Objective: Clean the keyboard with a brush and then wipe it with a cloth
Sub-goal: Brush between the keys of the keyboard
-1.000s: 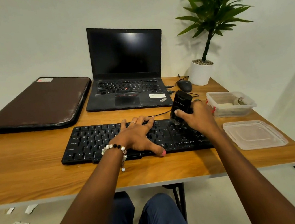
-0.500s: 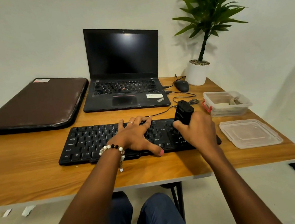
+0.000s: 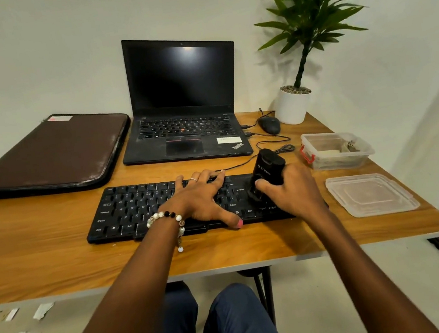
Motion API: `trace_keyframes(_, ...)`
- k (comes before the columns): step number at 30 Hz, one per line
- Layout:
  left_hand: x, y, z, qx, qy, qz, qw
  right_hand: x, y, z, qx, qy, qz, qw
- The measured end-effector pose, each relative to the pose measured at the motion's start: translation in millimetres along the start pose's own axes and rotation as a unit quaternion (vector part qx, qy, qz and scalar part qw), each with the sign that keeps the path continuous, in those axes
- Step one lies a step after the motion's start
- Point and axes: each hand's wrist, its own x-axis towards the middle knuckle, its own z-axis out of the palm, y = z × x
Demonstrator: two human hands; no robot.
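A black keyboard (image 3: 131, 209) lies across the middle of the wooden table (image 3: 43, 264). My left hand (image 3: 203, 197) rests flat on its middle keys, fingers spread and thumb at the front edge. My right hand (image 3: 294, 192) grips a chunky black brush (image 3: 268, 168) upright, its bristle end down on the keys at the keyboard's right part. The keyboard's right end is hidden under that hand. No cloth can be made out, except perhaps something pale in the open box.
Behind the keyboard stands an open black laptop (image 3: 183, 100), with a brown sleeve (image 3: 50, 156) to its left. A mouse (image 3: 269, 125) and a potted plant (image 3: 292, 103) sit at the back right. An open clear box (image 3: 337, 149) and its lid (image 3: 370, 194) lie right of the keyboard.
My right hand with the brush has shifted a little along the keyboard's right part, toward me then back. My left hand stays pressed on the keys.
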Motion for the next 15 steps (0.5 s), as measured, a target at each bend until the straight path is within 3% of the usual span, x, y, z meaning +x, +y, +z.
trace_keyframes(3,-0.2,-1.1,-0.1,-0.002,-0.002,-0.003,1.000,7.9,1.1,-16.7,0.019,-0.055,0.015,0.998)
trace_keyframes(10,1.7,-3.1,1.4,0.001,-0.002,-0.001,1.000,-2.0,3.9,-0.4,0.012,0.078,-0.015,0.997)
trace_keyframes(12,2.2,-3.4,1.7,0.002,0.000,0.000,1.000,-6.1,7.4,-1.6,0.005,0.060,-0.018,0.998)
trace_keyframes(15,2.1,-3.7,2.1,0.003,0.001,0.002,1.000,-5.4,6.8,-19.7,0.039,-0.032,0.023,0.998)
